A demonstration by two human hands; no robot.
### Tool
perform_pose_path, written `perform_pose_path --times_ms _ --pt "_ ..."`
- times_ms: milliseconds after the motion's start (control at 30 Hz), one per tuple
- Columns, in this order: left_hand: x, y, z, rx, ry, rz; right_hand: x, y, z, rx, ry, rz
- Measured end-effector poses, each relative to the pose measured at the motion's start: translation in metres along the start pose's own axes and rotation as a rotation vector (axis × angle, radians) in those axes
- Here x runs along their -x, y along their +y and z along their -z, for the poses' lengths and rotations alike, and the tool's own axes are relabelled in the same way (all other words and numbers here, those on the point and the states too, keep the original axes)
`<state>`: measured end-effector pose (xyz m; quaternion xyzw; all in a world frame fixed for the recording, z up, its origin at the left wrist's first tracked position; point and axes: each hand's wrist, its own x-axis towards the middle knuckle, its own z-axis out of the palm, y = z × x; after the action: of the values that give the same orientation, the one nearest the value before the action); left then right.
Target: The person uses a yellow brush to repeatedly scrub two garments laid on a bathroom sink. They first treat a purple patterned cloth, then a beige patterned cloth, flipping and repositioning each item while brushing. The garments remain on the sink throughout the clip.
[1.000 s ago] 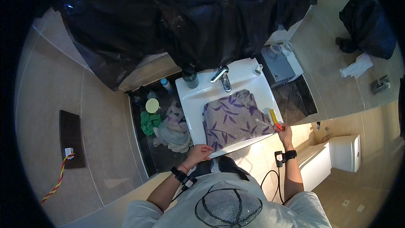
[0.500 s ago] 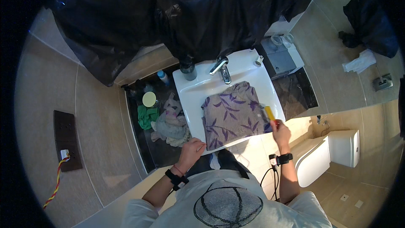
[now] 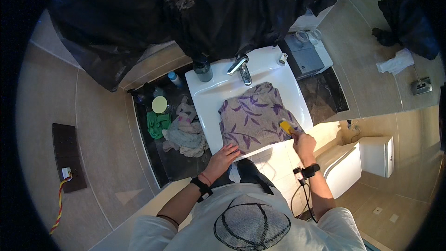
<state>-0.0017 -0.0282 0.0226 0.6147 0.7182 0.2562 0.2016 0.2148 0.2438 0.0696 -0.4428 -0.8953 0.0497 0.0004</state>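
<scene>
A folded greyish towel (image 3: 253, 121) with purple leaf patterns covers most of the white sink basin (image 3: 209, 100). My right hand (image 3: 304, 146) is closed around the handle of a yellow brush (image 3: 286, 127), whose head rests on the towel's right part. At the towel's near left corner, my left hand (image 3: 223, 160) lies with fingers stretched out, pressing the cloth near the sink's front edge. Above the towel stands a chrome faucet (image 3: 242, 70).
Left of the sink, a dark counter holds crumpled grey cloths (image 3: 185, 135), a green cloth (image 3: 158, 124), a jar with a pale lid (image 3: 160, 104) and a blue-capped bottle (image 3: 174, 78). A dark bottle (image 3: 203, 69) stands on the sink's back rim. A grey box (image 3: 304, 58) sits at the right.
My left hand has moved from the sink's corner onto the towel, its fingers now spread. My right hand has shifted the brush left, from the towel's right edge onto its surface.
</scene>
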Motion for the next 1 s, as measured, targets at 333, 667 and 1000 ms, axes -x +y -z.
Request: perform_pose_path --times_ms 333,667,1000 --pt "0.002 0.003 0.002 0.013 0.035 -0.016 0.002 -0.017 -0.028 -0.108 -0.131 -0.022" --pt "0.013 -0.005 0.006 0.02 0.088 0.029 0.031 -0.099 -0.036 -0.386 -0.339 0.271" --pt "0.015 -0.006 -0.001 0.016 0.129 0.06 0.031 -0.131 -0.016 -0.428 -0.319 0.394"
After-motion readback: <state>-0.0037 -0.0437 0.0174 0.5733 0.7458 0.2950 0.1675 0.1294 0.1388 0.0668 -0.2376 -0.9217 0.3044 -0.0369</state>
